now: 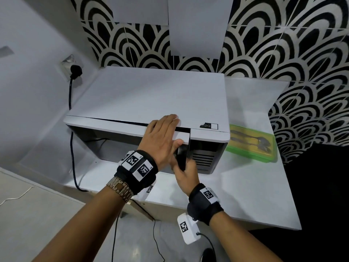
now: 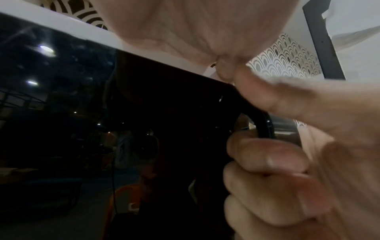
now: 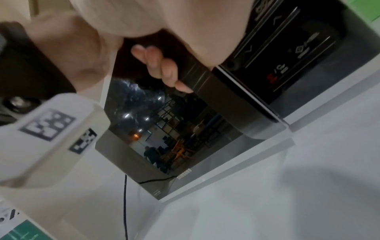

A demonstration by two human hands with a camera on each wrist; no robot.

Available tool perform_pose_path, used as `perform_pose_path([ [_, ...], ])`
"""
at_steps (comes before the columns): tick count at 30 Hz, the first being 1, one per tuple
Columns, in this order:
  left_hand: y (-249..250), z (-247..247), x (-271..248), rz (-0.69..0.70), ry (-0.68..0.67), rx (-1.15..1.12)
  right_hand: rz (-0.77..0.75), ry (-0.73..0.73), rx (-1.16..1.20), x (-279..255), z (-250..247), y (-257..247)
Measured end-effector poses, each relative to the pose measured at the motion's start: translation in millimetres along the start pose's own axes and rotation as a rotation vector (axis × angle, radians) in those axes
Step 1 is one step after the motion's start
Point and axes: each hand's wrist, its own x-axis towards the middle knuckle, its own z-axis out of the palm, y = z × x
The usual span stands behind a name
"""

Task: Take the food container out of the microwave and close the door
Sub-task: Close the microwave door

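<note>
A white microwave [image 1: 151,95] stands on a white counter [image 1: 249,190]. Its dark glass door [image 3: 164,129] is almost against the body, with only a thin dark gap along the top. My left hand [image 1: 163,129] lies flat on the door's top edge, fingers straight and thumb down on the door front. My right hand [image 1: 186,173] grips the black door handle [image 1: 182,156], fingers [image 3: 162,66] curled round it [image 2: 265,126]. The green-lidded food container [image 1: 251,142] sits on the counter just right of the microwave, with dark cutlery showing through the lid.
A black plug [image 1: 75,69] sits in a wall socket at the left, and its cable [image 1: 72,148] runs down beside the microwave to the counter's front edge. Patterned black-and-white tiles [image 1: 283,53] back the counter. White cabinets [image 1: 198,25] hang overhead.
</note>
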Motion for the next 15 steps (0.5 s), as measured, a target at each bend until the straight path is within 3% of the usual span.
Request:
perform_pose_path([
  [9, -0.3, 0.5, -0.2, -0.002, 0.011, -0.027, 0.145, 0.132, 0.07, 10.8, 12.7, 9.0],
  [15, -1.6, 3.8, 6.6, -0.029, 0.04, -0.038, 0.109, 0.155, 0.077, 25.7, 10.9, 9.0],
])
